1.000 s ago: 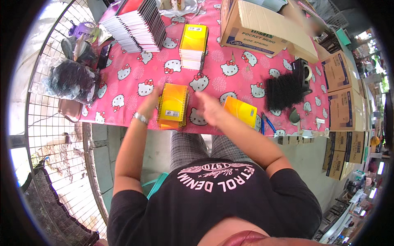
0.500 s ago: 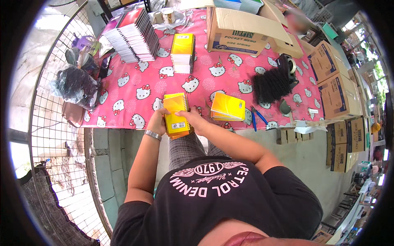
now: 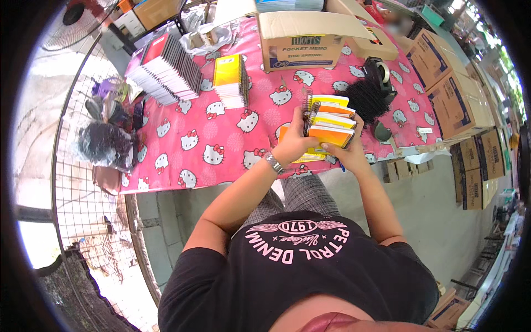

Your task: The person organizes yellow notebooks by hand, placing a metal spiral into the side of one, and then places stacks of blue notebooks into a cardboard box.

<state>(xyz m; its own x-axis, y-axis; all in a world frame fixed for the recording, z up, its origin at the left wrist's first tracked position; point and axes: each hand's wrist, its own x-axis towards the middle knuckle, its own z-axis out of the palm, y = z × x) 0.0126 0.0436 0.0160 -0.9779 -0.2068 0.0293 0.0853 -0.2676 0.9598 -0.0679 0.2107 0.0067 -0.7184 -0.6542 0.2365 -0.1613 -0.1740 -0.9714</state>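
Observation:
Between both hands is a bundle of small yellow-orange spiral notebooks (image 3: 332,124), tilted and fanned a little apart. My left hand (image 3: 296,143) grips its left side, by the wire coils, with the thumb in front. On the right edge, my right hand (image 3: 351,154) is closed round the bundle. Below the hands, other yellow notebooks (image 3: 311,158) lie at the table's front edge, mostly hidden. A blue handle of the pliers (image 3: 342,167) peeks out under my right hand. Farther left stands a neat stack of yellow spiral notebooks (image 3: 228,72).
A pink patterned cloth covers the table (image 3: 213,152). Taller stacks of red and purple notebooks (image 3: 168,69) stand at the back left. An open cardboard box (image 3: 301,52) is at the back. Black wire coils (image 3: 362,99) and a tape dispenser (image 3: 381,77) lie right. Cartons (image 3: 456,105) stand beyond.
Both hands have moved right with the notebooks, from the table's front middle to above the notebooks beside the pliers. The bundle is now raised, turned and fanned. The view has shifted too.

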